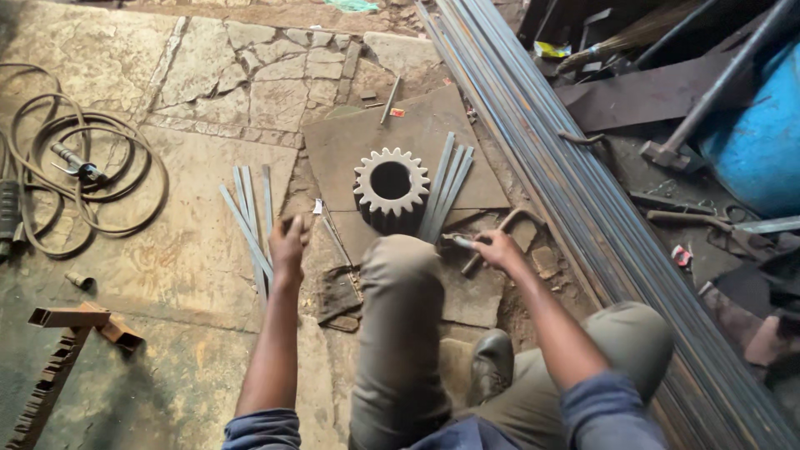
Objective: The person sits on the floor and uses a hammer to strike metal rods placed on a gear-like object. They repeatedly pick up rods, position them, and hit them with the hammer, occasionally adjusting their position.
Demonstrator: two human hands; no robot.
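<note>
Nearest the lens: bent knee in khaki trousers [398,333], dark boot [490,362] tucked beside it, blue sleeves at the bottom edge. Left hand [287,242] curled loosely, blurred, hovering just over thin flat steel strips [250,225] on the stone floor [167,275]; impossible to tell whether anything is pinched. Right hand [498,248] closed around a short metal tool [460,242] (its tip hidden by the knee). Strips probably light, springy, sharp-edged, best lifted near the middle. Just ahead, on a rusty plate [350,142], a big toothed gear [390,187] upright on its face, surely heavy, best gripped through the bore; more strips [446,183] leaning against it. Small orange tag [397,112] far on the plate, small white scrap [317,206] near the left hand, yellow wrapper [552,50] top right.
</note>
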